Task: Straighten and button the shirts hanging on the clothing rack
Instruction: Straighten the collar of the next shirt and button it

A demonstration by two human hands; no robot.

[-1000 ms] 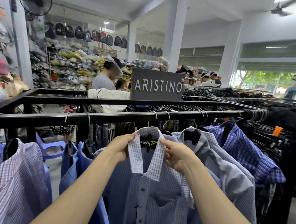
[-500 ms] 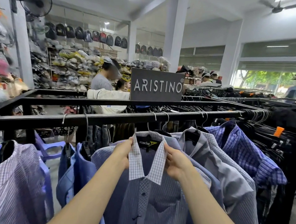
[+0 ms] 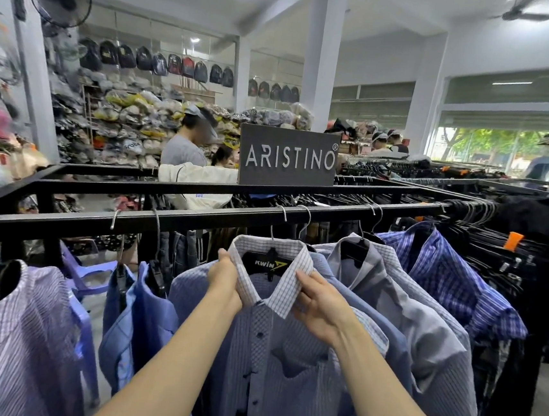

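A blue checked shirt [image 3: 271, 368] with a white checked collar hangs in front of me on a black hanger from the black clothing rack [image 3: 198, 220]. My left hand [image 3: 225, 283] grips the left collar point. The right collar point is pinched by my right hand [image 3: 320, 306]. The two collar halves meet at the neck and the placket below looks closed, with dark buttons showing. A lilac striped shirt [image 3: 18, 344] hangs at the left, a plain blue shirt [image 3: 141, 322] beside it, a grey-blue shirt [image 3: 422, 329] and a dark blue plaid shirt [image 3: 454, 278] to the right.
A dark ARISTINO sign [image 3: 288, 157] stands on the rack's far rail. Dark garments on hangers [image 3: 529, 266] crowd the right end. A purple plastic chair [image 3: 92, 277] shows behind the left shirts. People [image 3: 185, 145] stand beyond the rack by shelves of bags.
My hands have drawn the two collar points together at the neck and slid lower on the collar. The shirt now hangs squarer to me.
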